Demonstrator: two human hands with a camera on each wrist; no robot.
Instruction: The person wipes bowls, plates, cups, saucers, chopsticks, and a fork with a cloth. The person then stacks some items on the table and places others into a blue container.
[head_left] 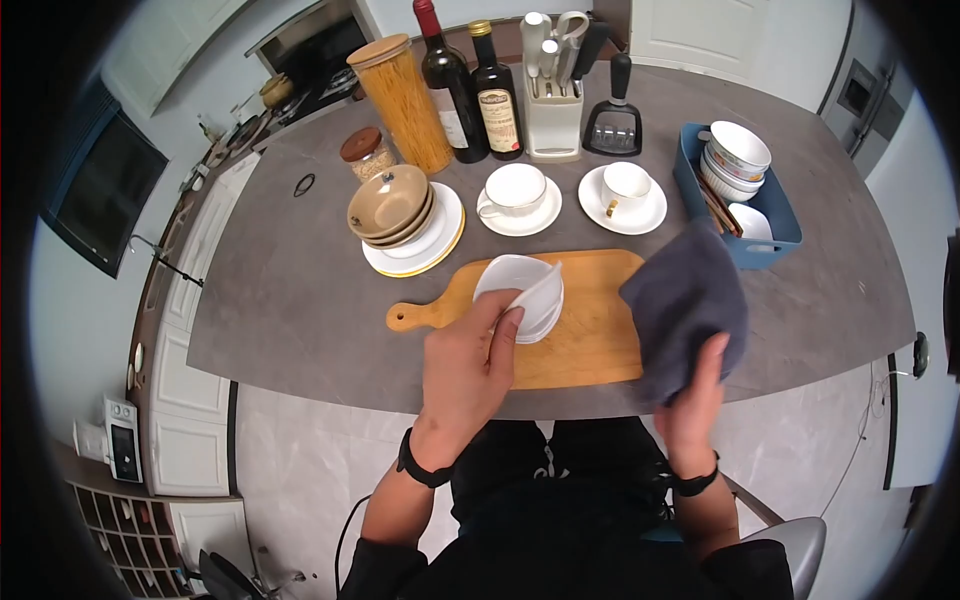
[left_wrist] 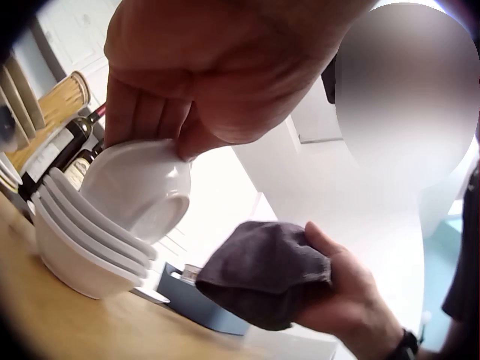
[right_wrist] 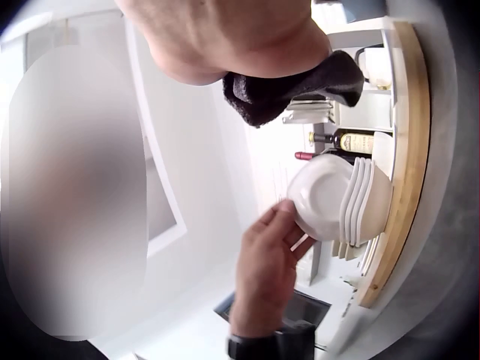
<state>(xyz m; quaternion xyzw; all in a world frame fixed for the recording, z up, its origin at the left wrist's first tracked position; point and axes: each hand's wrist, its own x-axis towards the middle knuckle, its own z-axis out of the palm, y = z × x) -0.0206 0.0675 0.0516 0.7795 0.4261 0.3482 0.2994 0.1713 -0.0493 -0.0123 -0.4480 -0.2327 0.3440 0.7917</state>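
Observation:
My left hand (head_left: 465, 360) pinches the rim of a small white bowl (left_wrist: 142, 187) between thumb and fingers. That bowl is tilted, close over a stack of similar white bowls (left_wrist: 86, 251). The stack stands on a wooden cutting board (head_left: 600, 345) with a handle at its left. My right hand (head_left: 693, 415) holds a dark grey cloth (head_left: 690, 300) to the right of the stack, over the board's right end. In the left wrist view the cloth covers most of the right fingers, with the thumb showing beside it.
Behind the board stand two cups on saucers, a white cup (head_left: 516, 187) and another cup (head_left: 627, 187). Brown bowls (head_left: 385, 205) on plates are at left, a blue bin (head_left: 775, 250) with bowls at right. Bottles (head_left: 497, 105), a pasta jar (head_left: 405, 110) and a knife block (head_left: 553, 130) line the back.

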